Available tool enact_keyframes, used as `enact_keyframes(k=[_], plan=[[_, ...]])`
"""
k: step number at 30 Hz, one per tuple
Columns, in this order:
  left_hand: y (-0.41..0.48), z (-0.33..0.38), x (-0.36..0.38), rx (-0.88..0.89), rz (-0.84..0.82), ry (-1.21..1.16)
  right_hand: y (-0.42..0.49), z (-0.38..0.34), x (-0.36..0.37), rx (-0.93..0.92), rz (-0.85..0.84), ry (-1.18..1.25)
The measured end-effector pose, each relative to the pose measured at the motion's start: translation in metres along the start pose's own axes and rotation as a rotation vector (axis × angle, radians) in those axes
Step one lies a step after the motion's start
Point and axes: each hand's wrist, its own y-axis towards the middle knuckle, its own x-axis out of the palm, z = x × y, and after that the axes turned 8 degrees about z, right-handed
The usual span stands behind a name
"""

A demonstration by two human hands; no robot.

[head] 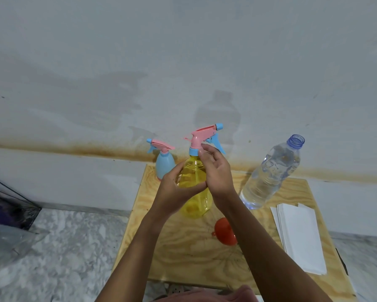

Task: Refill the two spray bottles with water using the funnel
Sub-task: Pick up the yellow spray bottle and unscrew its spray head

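Note:
A yellow see-through spray bottle point(194, 171) with a pink and blue trigger head stands in the middle of the small wooden table point(183, 253). My left hand point(174, 188) grips its body from the left. My right hand point(216, 168) is at the neck, its fingertips pinching the blue collar under the trigger head. A smaller light-blue spray bottle point(164, 163) with its head on stands behind, at the table's far left corner. An orange funnel point(224, 233) lies on its side on the table, partly hidden by my right forearm. A clear water bottle point(268, 177) stands uncapped at the right.
A stack of white paper napkins point(301, 238) lies along the table's right side. The table stands against a stained white wall on a marbled floor. A dark see-through box point(6, 205) sits on the floor at the far left.

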Motion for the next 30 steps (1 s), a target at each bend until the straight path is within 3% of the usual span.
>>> enact_keyframes(k=[7, 30], plan=[[0.002, -0.002, 0.003, -0.010, 0.037, 0.016, 0.003, -0.002, 0.004, -0.053, 0.073, -0.106], [0.002, -0.030, 0.001, 0.110, 0.179, 0.229, 0.000, 0.006, 0.014, -0.224, 0.082, -0.287]])
